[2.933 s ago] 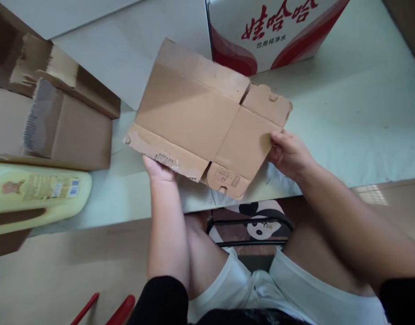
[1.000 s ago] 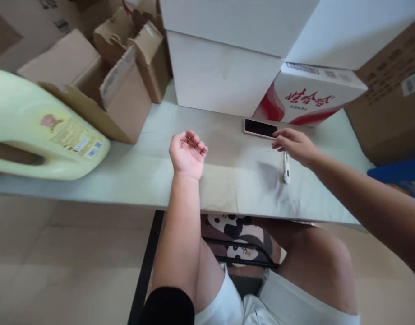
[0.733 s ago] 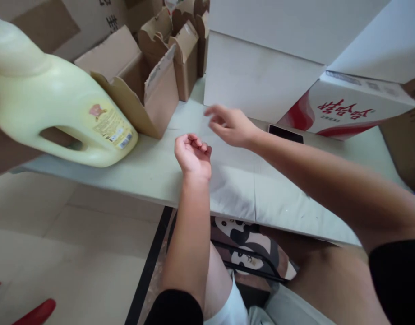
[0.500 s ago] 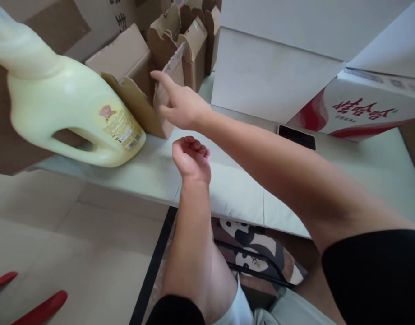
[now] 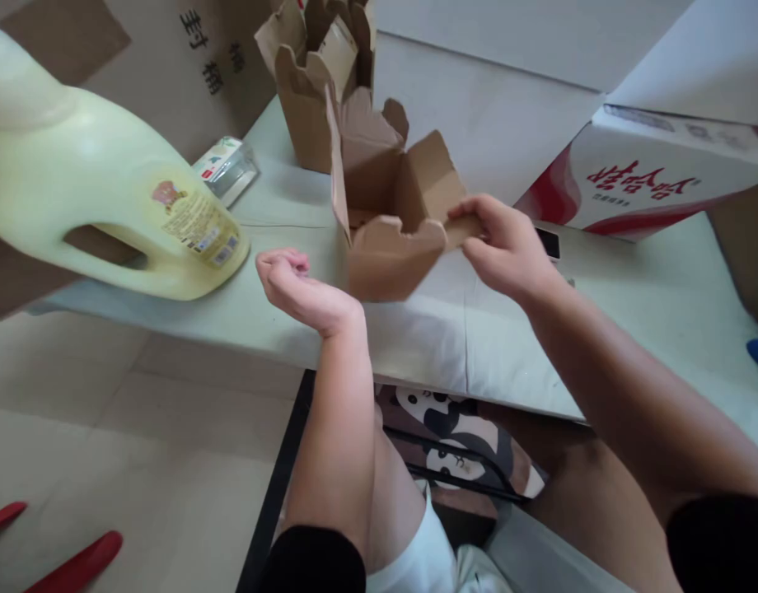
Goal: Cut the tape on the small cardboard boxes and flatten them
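My right hand (image 5: pixel 506 247) grips a flap of a small open cardboard box (image 5: pixel 385 206) and holds it just above the pale table (image 5: pixel 632 313). The box's flaps stand open toward me. My left hand (image 5: pixel 298 288) hovers left of the box with its fingers loosely curled and nothing in them, not touching it.
A large pale-yellow jug (image 5: pixel 100 206) lies on its side at the left. A small packet (image 5: pixel 226 169) sits behind it. More open cardboard boxes (image 5: pixel 311 74) stand at the back. A red-and-white carton (image 5: pixel 651 181) and a dark phone (image 5: pixel 547 243) are at the right.
My right hand reached left to the stacked boxes, took one and brought it in front of me. My left hand stayed curled near the table's front.
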Motion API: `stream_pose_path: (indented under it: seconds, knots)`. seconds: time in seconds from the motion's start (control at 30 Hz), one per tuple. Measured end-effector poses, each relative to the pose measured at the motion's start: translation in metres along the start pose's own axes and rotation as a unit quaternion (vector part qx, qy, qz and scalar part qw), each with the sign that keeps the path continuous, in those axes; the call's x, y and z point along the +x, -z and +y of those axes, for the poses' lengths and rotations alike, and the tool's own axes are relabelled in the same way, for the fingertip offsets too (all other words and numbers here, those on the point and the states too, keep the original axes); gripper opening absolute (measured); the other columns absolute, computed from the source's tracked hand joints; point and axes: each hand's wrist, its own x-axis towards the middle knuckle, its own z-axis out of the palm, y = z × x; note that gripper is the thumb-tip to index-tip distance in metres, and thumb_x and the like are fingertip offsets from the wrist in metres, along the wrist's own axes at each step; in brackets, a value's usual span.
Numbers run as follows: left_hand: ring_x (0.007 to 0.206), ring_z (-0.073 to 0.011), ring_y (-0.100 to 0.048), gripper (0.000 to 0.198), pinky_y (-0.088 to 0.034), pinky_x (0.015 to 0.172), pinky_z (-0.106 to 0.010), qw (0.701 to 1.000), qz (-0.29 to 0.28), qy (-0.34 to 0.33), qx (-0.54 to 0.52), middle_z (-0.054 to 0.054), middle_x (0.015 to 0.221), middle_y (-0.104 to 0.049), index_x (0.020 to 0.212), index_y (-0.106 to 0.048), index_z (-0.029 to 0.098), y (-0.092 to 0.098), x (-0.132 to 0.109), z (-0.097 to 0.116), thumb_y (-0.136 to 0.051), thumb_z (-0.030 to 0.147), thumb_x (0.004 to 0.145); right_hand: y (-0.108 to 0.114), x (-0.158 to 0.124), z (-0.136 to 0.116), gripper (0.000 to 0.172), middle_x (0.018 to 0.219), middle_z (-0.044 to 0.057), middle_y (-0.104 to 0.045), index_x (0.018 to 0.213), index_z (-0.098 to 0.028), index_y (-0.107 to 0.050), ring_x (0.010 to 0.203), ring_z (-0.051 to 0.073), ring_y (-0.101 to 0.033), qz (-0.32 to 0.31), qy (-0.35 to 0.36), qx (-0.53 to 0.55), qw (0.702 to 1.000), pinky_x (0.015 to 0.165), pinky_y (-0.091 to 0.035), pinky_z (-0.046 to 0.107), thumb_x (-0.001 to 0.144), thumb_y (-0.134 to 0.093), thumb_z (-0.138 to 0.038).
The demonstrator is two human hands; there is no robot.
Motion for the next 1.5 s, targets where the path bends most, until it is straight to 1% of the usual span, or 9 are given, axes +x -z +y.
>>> stream_pose_path:
  seconds: [0.23, 0.43, 0.53, 0.63, 0.73, 0.87, 1.0, 1.23, 1.5]
  knots:
    - [0.071, -0.012, -0.052, 0.022, -0.043, 0.073, -0.022, 0.986, -0.134, 0.094, -0.044, 0.0, 0.074, -0.044, 0.071, -0.04, 0.022, -0.013, -0.016, -0.026, -0.04, 0.031, 0.092, 0.086, -0.113, 0.029, 0.03, 0.071, 0.001, -0.065, 0.085, -0.028, -0.076, 0.057, 0.014, -0.049, 0.079, -0.149, 0.199, 0.965, 0.054, -0.033, 0.028, 0.058, -0.067, -0.018]
    - [0.095, -0.0183, -0.068, 0.032, -0.052, 0.087, -0.028, 0.935, -0.293, 0.19, -0.064, -0.005, 0.089, -0.069, 0.084, -0.065, 0.022, -0.036, -0.061, -0.035, -0.039, 0.036, 0.098, 0.108, -0.137, 0.054, 0.026, 0.072, 0.001, -0.067, 0.081, -0.031, -0.078, 0.063, 0.017, -0.051, 0.158, -0.201, 0.15, 0.955, 0.058, -0.032, 0.031, 0.059, -0.07, -0.02]
    - [0.107, -0.0233, -0.068, 0.032, -0.051, 0.1, -0.034, 0.915, -0.369, 0.164, -0.021, -0.007, 0.098, -0.072, 0.086, -0.07, 0.022, -0.043, -0.081, -0.04, -0.044, 0.038, 0.097, 0.106, -0.132, 0.061, 0.04, 0.082, 0.001, -0.07, 0.088, -0.033, -0.08, 0.073, 0.019, -0.056, 0.202, -0.201, 0.139, 0.948, 0.066, -0.039, 0.034, 0.058, -0.059, -0.016]
    - [0.106, -0.0238, -0.068, 0.032, -0.05, 0.103, -0.037, 0.919, -0.384, 0.094, 0.002, -0.008, 0.098, -0.072, 0.082, -0.069, 0.021, -0.047, -0.087, -0.046, -0.044, 0.034, 0.096, 0.095, -0.138, 0.08, 0.047, 0.103, 0.002, -0.073, 0.099, -0.033, -0.078, 0.094, 0.024, -0.062, 0.222, -0.19, 0.171, 0.941, 0.08, -0.047, 0.038, 0.06, -0.058, -0.017]
    - [0.099, -0.0229, -0.068, 0.03, -0.05, 0.103, -0.039, 0.92, -0.389, 0.03, 0.026, -0.007, 0.09, -0.071, 0.078, -0.064, 0.021, -0.05, -0.085, -0.051, -0.043, 0.034, 0.095, 0.071, -0.154, 0.109, 0.038, 0.11, 0.004, -0.068, 0.109, -0.032, -0.071, 0.101, 0.028, -0.061, 0.208, -0.127, 0.237, 0.94, 0.086, -0.051, 0.043, 0.073, -0.068, -0.042]
    - [0.096, -0.0222, -0.067, 0.032, -0.05, 0.103, -0.041, 0.913, -0.405, -0.016, 0.057, -0.007, 0.089, -0.07, 0.077, -0.059, 0.022, -0.052, -0.086, -0.056, -0.042, 0.041, 0.096, 0.039, -0.17, 0.13, 0.078, 0.122, 0.006, -0.061, 0.132, -0.039, -0.052, 0.113, 0.032, -0.061, 0.216, -0.06, 0.261, 0.939, 0.095, -0.054, 0.05, 0.069, -0.062, -0.085]
    - [0.098, -0.0219, -0.065, 0.032, -0.05, 0.104, -0.041, 0.914, -0.404, -0.002, 0.033, -0.007, 0.092, -0.069, 0.077, -0.057, 0.022, -0.052, -0.09, -0.06, -0.043, 0.045, 0.096, 0.03, -0.176, 0.126, 0.107, 0.136, 0.007, -0.061, 0.155, -0.043, -0.025, 0.13, 0.036, -0.058, 0.172, -0.006, 0.273, 0.946, 0.108, -0.051, 0.055, 0.067, -0.07, -0.084]
    - [0.095, -0.0194, -0.065, 0.031, -0.052, 0.1, -0.038, 0.913, -0.408, 0.003, 0.012, -0.006, 0.092, -0.068, 0.078, -0.058, 0.022, -0.052, -0.092, -0.064, -0.047, 0.044, 0.095, 0.029, -0.182, 0.109, 0.059, 0.136, 0.011, -0.067, 0.142, -0.03, -0.055, 0.121, 0.034, -0.067, 0.114, -0.061, 0.302, 0.945, 0.107, -0.054, 0.058, 0.091, -0.063, -0.059]
    - [0.076, -0.0153, -0.062, 0.037, -0.053, 0.076, -0.03, 0.911, -0.41, 0.012, 0.052, -0.004, 0.082, -0.066, 0.087, -0.069, 0.018, -0.05, -0.086, -0.071, -0.066, 0.055, 0.089, 0.028, -0.17, 0.104, 0.036, 0.143, 0.002, -0.061, 0.133, -0.044, -0.066, 0.136, 0.026, -0.058, 0.138, 0.045, 0.304, 0.942, 0.114, -0.05, 0.051, 0.098, -0.059, -0.04]
